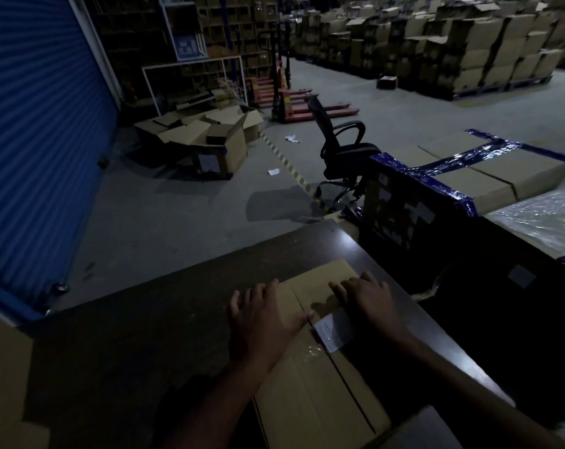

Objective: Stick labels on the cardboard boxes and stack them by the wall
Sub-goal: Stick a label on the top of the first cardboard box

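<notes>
Cardboard box (pixel 310 377) looks light and stiff; my left hand (pixel 261 322) and right hand (pixel 368 299) press flat, fingers extended, beside the label (pixel 334 330); lift by side edges.

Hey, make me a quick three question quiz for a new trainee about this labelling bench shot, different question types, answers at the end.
1. True or false: both hands lie flat on the cardboard box on the table.
2. Multiple choice: the white label sits (A) under the left hand, (B) on the box top beside the right hand, (C) on the floor.
3. Fill in: the black piece of furniture standing on the floor beyond the table is an office ____.

Key: 1 true; 2 B; 3 chair.
</notes>
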The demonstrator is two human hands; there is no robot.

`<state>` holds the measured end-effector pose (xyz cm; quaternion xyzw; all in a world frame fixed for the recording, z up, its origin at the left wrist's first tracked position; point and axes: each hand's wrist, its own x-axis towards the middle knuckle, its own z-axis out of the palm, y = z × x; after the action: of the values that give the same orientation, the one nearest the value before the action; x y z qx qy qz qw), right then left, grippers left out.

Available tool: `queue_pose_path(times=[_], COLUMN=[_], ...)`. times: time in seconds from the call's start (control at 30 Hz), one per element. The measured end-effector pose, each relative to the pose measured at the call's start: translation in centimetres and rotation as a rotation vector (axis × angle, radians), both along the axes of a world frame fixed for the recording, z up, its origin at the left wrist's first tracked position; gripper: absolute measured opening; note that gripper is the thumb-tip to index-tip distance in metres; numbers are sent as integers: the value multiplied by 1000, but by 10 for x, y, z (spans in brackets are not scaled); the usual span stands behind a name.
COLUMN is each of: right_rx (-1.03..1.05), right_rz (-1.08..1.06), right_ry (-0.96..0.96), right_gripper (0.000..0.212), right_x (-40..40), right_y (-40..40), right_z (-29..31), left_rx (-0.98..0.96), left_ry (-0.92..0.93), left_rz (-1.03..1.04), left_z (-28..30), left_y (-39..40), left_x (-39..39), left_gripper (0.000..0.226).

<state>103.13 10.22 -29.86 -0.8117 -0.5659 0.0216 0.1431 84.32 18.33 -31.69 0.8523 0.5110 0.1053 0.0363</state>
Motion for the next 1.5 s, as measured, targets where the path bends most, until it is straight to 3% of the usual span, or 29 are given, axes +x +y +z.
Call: queue_pose_path(times=[0.27,0.47,0.6,0.67,0.97,1.13,1.3,1.4,1.5], right_rx=[24,-38,-57,-46,-131,10,82,171,273], right_rz=[177,181,-26,-100,-180,-225,-252,-252,-199], right_ry=[110,607,1002,1111,1168,1254,1423,1578,1589], right_gripper=[28,8,34,41,30,21,28,20,17], right_x=[12,24,23,23,14,2,-6,-11,-19], right_y=[-7,-10,-18,-24,-45,-51,-56,-58,-62], right_z=[25,47,40,37,45,38,34,29,27], left_rx=[17,-20,-16,-17,-14,-5,-9,-2,-5], left_ry=[-9,-37,-34,-23,-21,-50,-62,-63,-63], left_rz=[-18,-29,-27,-30,-85,-95,-102,-108,-101], left_z=[0,1,2,2,4,4,1,0,-2], left_y=[1,0,0,1,4,6,8,8,10], left_x=[-3,-4,-4,-4,-5,-8,-8,-8,-8], left_gripper=[103,97,97,98,97,96,83,86,94])
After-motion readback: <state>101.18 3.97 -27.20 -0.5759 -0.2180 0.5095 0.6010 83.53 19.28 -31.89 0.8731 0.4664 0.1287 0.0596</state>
